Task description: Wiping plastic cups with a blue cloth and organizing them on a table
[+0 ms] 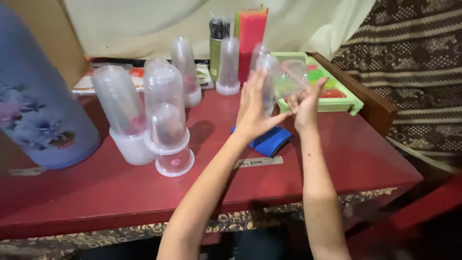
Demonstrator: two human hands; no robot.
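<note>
My right hand [305,107] grips a clear plastic cup [288,79], held tilted above the red table [337,149]. My left hand [254,107] is raised beside it with fingers spread, palm toward the cup and the clear stack [265,67] right behind it; whether it touches the cup I cannot tell. Beneath both hands lies a blue and black cloth pad [267,140]. Stacks of clear plastic cups [164,113] stand upside down on the left half of the table.
A large lilac floral flask [33,106] stands at the far left. A green tray [337,98] sits at the back right by the table's edge. A red box [251,33] and a cup of black straws [219,29] stand at the back. Patterned fabric hangs right.
</note>
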